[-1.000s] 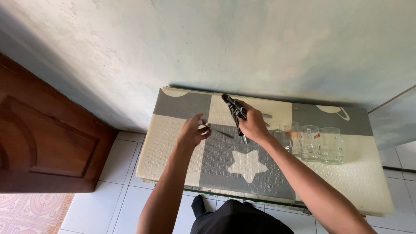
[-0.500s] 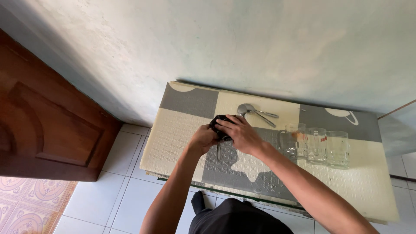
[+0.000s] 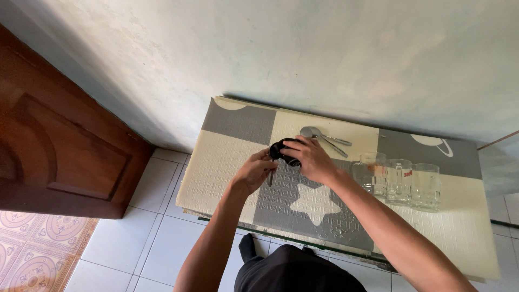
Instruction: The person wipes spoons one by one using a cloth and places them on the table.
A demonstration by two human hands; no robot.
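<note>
My right hand [image 3: 312, 159] grips a bunched black cloth [image 3: 281, 149] over the grey and cream foam mat [image 3: 216, 162]. My left hand [image 3: 252, 173] pinches the handle of a slim metal utensil [image 3: 270, 177] whose upper end disappears into the cloth. Both hands meet just above the cream star shape [image 3: 313, 203] on the mat. Just behind the cloth, two metal spoons [image 3: 324, 137] lie on the mat.
Three clear glass mugs [image 3: 400, 183] stand in a row to the right of my hands. A pale wall rises behind the mat. A brown wooden door [image 3: 59, 146] stands at the left, with white floor tiles [image 3: 140, 243] below.
A second ago my hands were apart, the right lifting the cloth and the left holding the utensil out. They came together, the cloth now wrapped around the utensil's end.
</note>
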